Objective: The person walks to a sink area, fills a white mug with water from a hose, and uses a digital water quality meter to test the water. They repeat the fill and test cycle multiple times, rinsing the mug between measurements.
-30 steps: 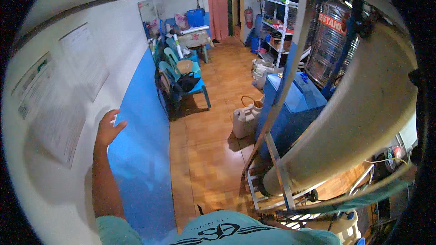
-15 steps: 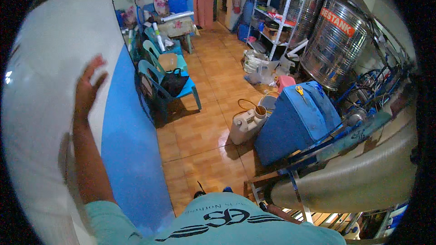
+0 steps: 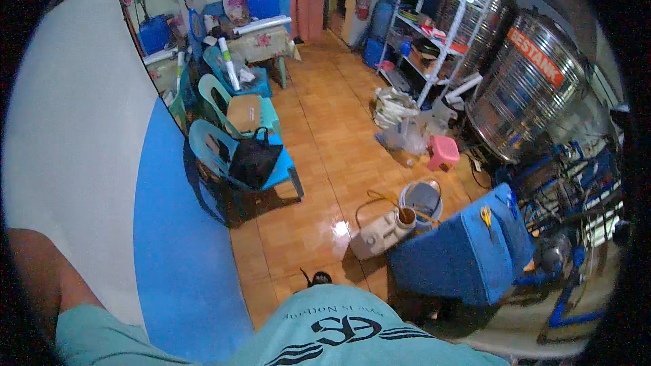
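Note:
Only part of my left arm (image 3: 51,278) shows, bent at the left edge beside the white and blue wall (image 3: 186,251); its hand lies outside the picture. My right hand and forearm are out of sight too. In front of my teal shirt (image 3: 352,329), a dark sandal (image 3: 321,278) shows on the tiled floor. Ahead to the right stands an off-white jug (image 3: 380,237) with a yellowish hose at its mouth. Against it sits a large blue container (image 3: 441,257), with yellow-handled scissors (image 3: 486,217) on top. Neither hand visibly touches anything.
Plastic chairs line the left wall, the nearest with a black bag (image 3: 256,163). A bucket (image 3: 405,196), a pink stool (image 3: 444,154) and plastic bags (image 3: 407,134) stand right of the tiled walkway (image 3: 308,129). Beyond are a white shelf rack (image 3: 434,71) and steel tanks (image 3: 525,105).
My raised left hand has dropped out of view, leaving part of the arm. My right forearm has also left the picture. The jug and blue container now appear nearer and lower.

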`<state>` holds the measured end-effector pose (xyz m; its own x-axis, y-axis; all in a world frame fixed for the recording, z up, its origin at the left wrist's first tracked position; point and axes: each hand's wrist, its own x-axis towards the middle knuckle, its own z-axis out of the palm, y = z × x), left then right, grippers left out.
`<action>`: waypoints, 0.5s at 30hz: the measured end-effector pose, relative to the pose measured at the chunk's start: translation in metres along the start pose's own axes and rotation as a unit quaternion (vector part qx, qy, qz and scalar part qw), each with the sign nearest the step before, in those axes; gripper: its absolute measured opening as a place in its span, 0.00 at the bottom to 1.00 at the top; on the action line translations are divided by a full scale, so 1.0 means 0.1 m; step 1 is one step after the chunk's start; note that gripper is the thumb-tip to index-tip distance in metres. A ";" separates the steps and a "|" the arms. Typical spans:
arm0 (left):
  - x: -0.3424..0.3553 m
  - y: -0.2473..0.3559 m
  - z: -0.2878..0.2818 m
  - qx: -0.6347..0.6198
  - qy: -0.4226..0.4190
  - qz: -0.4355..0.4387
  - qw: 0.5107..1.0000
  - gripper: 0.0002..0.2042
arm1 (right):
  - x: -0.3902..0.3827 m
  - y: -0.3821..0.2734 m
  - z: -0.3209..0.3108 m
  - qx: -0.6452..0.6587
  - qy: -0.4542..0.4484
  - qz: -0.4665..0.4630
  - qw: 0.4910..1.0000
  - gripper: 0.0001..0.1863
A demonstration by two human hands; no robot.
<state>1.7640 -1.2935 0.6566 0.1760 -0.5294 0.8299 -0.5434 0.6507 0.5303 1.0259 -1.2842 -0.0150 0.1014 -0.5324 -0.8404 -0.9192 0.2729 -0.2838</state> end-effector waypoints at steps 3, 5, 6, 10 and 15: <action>0.05 -0.60 0.03 0.043 0.018 -0.038 0.998 0.21 | 0.51 -0.57 -0.72 -0.039 0.020 -0.034 0.998 0.12; 0.08 -0.99 0.04 0.060 0.029 -0.063 0.996 0.21 | 0.87 -1.03 -1.24 -0.062 0.048 -0.060 0.995 0.12; 0.12 -1.18 0.04 0.069 0.033 -0.075 0.994 0.21 | 1.04 -1.29 -1.47 -0.070 0.066 -0.067 0.993 0.12; 0.20 -1.97 0.03 0.097 0.045 -0.105 0.989 0.20 | 1.66 -2.30 -2.22 -0.072 0.099 0.003 0.993 0.11; 0.60 -3.07 0.02 0.101 0.057 -0.124 0.985 0.20 | 2.17 -2.97 -2.71 -0.086 0.057 -0.196 0.975 0.12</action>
<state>1.9398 -1.5257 0.5429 0.4082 -0.5870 0.6992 -0.6231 0.3806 0.6833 1.2181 -1.6977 0.0124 0.4236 -0.6572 -0.6234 -0.8696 -0.1023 -0.4831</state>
